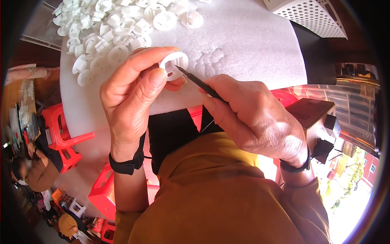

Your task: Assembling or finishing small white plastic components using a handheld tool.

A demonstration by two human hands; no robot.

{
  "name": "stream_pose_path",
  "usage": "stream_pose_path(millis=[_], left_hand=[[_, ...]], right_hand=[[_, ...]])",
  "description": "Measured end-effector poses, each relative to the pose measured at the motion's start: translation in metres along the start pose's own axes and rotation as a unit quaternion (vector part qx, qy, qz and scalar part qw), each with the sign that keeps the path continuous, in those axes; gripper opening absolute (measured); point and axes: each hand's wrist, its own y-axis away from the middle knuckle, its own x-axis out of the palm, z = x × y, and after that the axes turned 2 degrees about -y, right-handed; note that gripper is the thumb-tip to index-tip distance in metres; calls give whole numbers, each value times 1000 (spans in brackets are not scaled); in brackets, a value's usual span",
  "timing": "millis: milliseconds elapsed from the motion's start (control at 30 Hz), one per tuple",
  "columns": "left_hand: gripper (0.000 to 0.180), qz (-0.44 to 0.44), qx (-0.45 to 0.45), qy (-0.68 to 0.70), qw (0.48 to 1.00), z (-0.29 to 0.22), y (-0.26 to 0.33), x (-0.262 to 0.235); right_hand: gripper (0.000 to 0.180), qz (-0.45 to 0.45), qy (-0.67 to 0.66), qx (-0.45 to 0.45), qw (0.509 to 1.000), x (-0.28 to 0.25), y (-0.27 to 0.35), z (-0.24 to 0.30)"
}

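My left hand (128,91) is closed on a small round white plastic part (184,61), pinched between thumb and fingers with its hollow side facing me. In my right hand (254,112) is a slim dark pen-like tool (203,84). Its pointed tip reaches the inside of the part; whether it touches the plastic I cannot tell. Both hands are above the near edge of a white foam sheet (252,44). Beyond my left hand lies a loose heap of similar white parts (122,26), some of them spread along the heap's near side.
At the back right stands a white perforated box (310,18). Red plastic stools (61,126) are on the floor at the left, with another red stool (103,193) nearer me. A brown box (310,112) is at the right. Other people (40,173) sit at far left.
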Motion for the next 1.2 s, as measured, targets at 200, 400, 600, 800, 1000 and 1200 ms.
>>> stream_pose_path(millis=[200, 400, 600, 800, 1000, 1200], left_hand=[[24, -6, -22, -8, 1000, -2, 1, 3], [21, -2, -17, -82, 996, -1, 1, 6], [19, -3, -5, -119, 993, -1, 2, 8], [20, -22, -6, -117, 993, -1, 2, 8], [26, -19, -15, -90, 996, 1, 3, 8], [27, -7, -42, -95, 995, -3, 5, 6]], right_hand=[[8, 36, 124, -85, 988, -10, -5, 2], [8, 68, 236, -71, 967, -12, -4, 8], [9, 74, 311, -76, 944, -12, -7, 17], [8, 75, 219, 4, 973, -15, -9, 11], [17, -24, 70, 52, 996, -11, -1, 4], [17, -54, -47, 117, 991, -4, 2, -3]])
